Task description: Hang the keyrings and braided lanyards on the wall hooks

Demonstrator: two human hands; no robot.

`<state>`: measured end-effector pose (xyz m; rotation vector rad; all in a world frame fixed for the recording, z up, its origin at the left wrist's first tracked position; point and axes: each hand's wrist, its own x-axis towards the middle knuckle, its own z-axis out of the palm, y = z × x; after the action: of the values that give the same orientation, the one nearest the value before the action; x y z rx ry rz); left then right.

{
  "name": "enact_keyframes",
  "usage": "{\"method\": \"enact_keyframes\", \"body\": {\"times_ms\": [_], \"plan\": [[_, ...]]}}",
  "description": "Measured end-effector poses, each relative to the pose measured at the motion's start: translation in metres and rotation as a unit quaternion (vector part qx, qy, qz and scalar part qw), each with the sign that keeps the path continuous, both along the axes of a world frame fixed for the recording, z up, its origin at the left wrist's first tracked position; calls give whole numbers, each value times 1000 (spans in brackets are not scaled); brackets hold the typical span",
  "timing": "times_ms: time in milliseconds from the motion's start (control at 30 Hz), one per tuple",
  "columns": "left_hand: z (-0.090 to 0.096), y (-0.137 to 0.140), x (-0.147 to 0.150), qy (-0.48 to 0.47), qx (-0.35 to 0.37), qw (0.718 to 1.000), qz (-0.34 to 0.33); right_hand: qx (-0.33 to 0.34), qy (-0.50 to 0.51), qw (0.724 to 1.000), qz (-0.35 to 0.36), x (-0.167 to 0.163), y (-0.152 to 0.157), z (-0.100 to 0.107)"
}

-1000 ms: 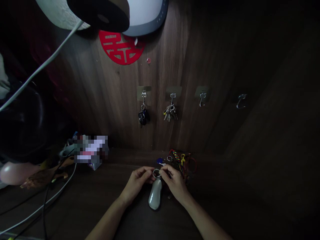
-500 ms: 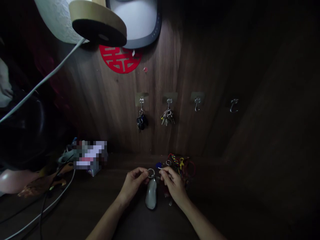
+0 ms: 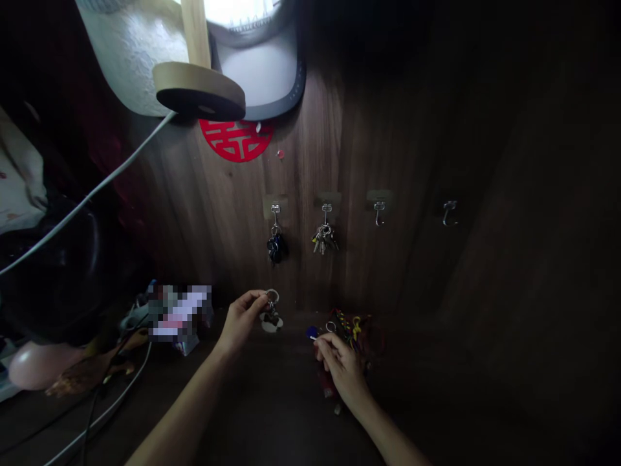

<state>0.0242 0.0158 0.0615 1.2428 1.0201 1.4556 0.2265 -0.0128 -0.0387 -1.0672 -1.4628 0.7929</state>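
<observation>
My left hand (image 3: 245,315) is closed in a pinch on a metal key ring (image 3: 273,295). From this ring a pale grey fob (image 3: 272,323) hangs, tilted in the air above the dark wooden surface. My right hand (image 3: 339,357), lower and to the right, pinches a thin, light-coloured piece (image 3: 314,337) too small to name. Close behind its fingertips are a blue tag (image 3: 311,332) and a small ring (image 3: 330,327). A pile of coloured cords (image 3: 356,327) lies beyond that hand, partly hidden by it.
On the wooden wall, dark keys (image 3: 275,247) hang from the leftmost hook and silver keys (image 3: 325,239) from the second. Two more hooks (image 3: 379,213) are to the right. A lamp (image 3: 200,92), white cable (image 3: 107,181), pixelated box (image 3: 179,317) and pink rounded object (image 3: 43,366) stand left.
My left hand has moved up and left with the key ring and fob, away from my right hand. My right hand keeps its pinch near the cords. The view has tipped slightly upward.
</observation>
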Motion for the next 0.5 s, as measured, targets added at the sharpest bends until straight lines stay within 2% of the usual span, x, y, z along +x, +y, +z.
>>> {"method": "enact_keyframes", "body": {"times_ms": [300,500], "plan": [[41,20,6,9,65,998,7,5,-40,999,-18,2,0,0],[61,36,10,6,103,995,10,18,-69,997,-29,3,2,0]]}}
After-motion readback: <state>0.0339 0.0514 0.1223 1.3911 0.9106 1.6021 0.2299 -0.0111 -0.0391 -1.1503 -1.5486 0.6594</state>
